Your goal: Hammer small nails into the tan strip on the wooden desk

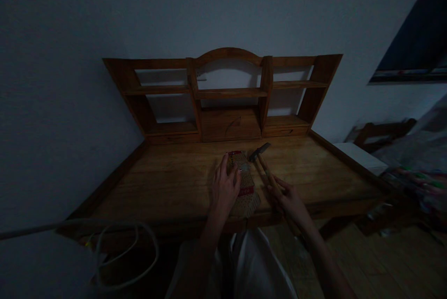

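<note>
In the head view, my left hand [225,189] rests on a flat, tan patterned piece [247,179] with red bands at its far and near parts. It looks like folded cloth, but the dim light hides its exact kind. The fingers of that hand are spread, with the thumb apart; a tiny shiny spot near the thumb is too small to name. To the right, my right hand [289,199] is closed around the wooden handle of a hammer [266,168]. Its dark metal head is raised a little over the desk, just right of the patterned piece's far end.
The wooden desk [167,182] carries a shelf unit [228,93] along its back, against the wall. A pale looped cable [153,248] hangs at the front left. On the right are a wooden chair back [384,130] and plastic-covered things [419,150].
</note>
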Action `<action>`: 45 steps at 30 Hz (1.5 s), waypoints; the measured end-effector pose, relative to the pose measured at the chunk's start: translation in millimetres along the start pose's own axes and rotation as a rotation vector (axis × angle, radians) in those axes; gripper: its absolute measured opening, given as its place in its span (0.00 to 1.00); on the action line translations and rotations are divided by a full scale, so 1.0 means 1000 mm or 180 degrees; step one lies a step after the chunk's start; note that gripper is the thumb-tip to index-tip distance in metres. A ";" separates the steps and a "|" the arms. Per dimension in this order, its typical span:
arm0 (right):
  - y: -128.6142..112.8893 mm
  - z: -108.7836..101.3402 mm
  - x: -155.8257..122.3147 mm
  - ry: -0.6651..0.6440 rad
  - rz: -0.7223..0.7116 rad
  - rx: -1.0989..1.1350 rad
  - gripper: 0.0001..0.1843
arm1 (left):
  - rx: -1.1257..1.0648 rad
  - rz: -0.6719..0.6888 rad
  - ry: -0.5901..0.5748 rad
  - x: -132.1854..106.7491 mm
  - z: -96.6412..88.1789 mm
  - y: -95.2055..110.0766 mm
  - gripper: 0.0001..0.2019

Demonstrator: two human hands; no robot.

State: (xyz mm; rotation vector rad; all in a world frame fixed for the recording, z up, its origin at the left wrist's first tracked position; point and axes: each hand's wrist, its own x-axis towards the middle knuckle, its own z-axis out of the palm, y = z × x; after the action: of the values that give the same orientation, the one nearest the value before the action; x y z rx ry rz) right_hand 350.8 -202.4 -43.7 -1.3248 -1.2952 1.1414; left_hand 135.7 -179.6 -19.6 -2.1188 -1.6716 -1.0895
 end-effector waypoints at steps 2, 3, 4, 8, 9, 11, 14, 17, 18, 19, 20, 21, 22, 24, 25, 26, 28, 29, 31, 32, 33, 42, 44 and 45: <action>0.002 0.000 0.001 0.0008 0.0005 0.0002 0.34 | 0.0026 -0.0023 -0.0018 0.000 -0.001 0.000 0.18; 0.002 0.000 0.001 -0.0005 0.0012 0.0008 0.34 | 0.0035 -0.0032 -0.0026 0.000 -0.001 0.000 0.18; 0.002 0.000 0.001 -0.0014 0.0024 0.0012 0.34 | 0.0041 -0.0042 -0.0032 0.000 0.000 0.000 0.18; 0.001 -0.001 0.001 0.0014 0.0048 -0.0012 0.35 | 0.0032 -0.0084 -0.0025 0.000 0.002 -0.001 0.17; 0.001 -0.001 0.001 0.0033 0.0037 -0.0023 0.35 | 0.0017 -0.0091 -0.0022 0.000 0.003 -0.001 0.17; 0.000 -0.001 0.000 0.0041 0.0028 -0.0027 0.34 | -0.0021 -0.0085 -0.0033 0.000 0.004 -0.002 0.17; -0.001 -0.001 0.000 0.0026 0.0040 -0.0025 0.34 | -0.0038 -0.0065 -0.0042 -0.001 0.003 -0.002 0.18; -0.003 -0.002 -0.001 -0.0016 -0.0025 -0.0019 0.33 | -0.0005 -0.0055 -0.0039 -0.001 0.004 -0.002 0.19; -0.004 -0.002 -0.001 -0.0040 -0.0051 -0.0013 0.33 | 0.0004 -0.0050 -0.0051 -0.001 0.004 -0.002 0.19; -0.003 -0.002 0.000 -0.0061 -0.0062 -0.0016 0.32 | 0.0008 -0.0047 -0.0061 -0.001 0.005 -0.002 0.20; -0.003 -0.002 0.000 -0.0075 -0.0060 -0.0028 0.32 | 0.0007 -0.0048 -0.0060 -0.001 0.006 -0.002 0.20; -0.002 -0.002 0.000 -0.0074 -0.0051 -0.0044 0.32 | -0.0003 -0.0049 -0.0047 -0.001 0.007 -0.002 0.20; -0.001 -0.002 0.001 -0.0059 -0.0038 -0.0057 0.33 | -0.0019 -0.0045 -0.0024 -0.001 0.008 -0.003 0.19; 0.002 -0.002 0.002 -0.0020 -0.0028 -0.0059 0.33 | -0.0050 -0.0026 0.0009 -0.001 0.010 -0.004 0.19; 0.004 -0.002 0.002 -0.0018 -0.0037 -0.0040 0.33 | -0.0062 -0.0010 0.0007 -0.001 0.011 -0.005 0.19; 0.005 -0.002 0.002 -0.0036 -0.0049 -0.0012 0.34 | -0.0070 0.0003 -0.0004 -0.001 0.012 -0.006 0.19; 0.006 -0.002 0.002 -0.0086 -0.0069 0.0044 0.34 | -0.0080 0.0012 -0.0034 -0.001 0.014 -0.008 0.19; 0.007 -0.002 0.002 -0.0094 -0.0070 0.0061 0.34 | -0.0088 0.0009 -0.0045 -0.001 0.014 -0.008 0.19; 0.006 -0.002 0.002 -0.0056 -0.0038 0.0058 0.35 | -0.0126 0.0015 -0.0063 -0.001 0.015 -0.008 0.19; 0.005 -0.002 0.001 -0.0033 -0.0025 0.0038 0.35 | -0.0154 0.0032 -0.0081 -0.001 0.016 -0.008 0.20; 0.005 -0.002 0.001 -0.0019 -0.0024 0.0010 0.35 | -0.0187 0.0056 -0.0106 -0.001 0.016 -0.008 0.21; -0.001 0.000 -0.001 0.0037 0.0036 0.0002 0.36 | -0.0264 0.0100 -0.0227 -0.002 0.021 -0.010 0.22; 0.000 0.001 -0.001 0.0080 0.0078 0.0019 0.36 | -0.0247 0.0128 -0.0242 -0.002 0.021 -0.010 0.22; 0.001 0.001 0.000 0.0090 0.0089 0.0023 0.36 | -0.0232 0.0128 -0.0242 -0.002 0.021 -0.010 0.22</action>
State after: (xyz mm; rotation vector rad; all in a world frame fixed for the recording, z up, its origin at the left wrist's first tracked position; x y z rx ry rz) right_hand 350.1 -202.9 -44.8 -1.3529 -1.2546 1.1415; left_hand 134.6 -165.4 -38.3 -2.2556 -1.6381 -1.0869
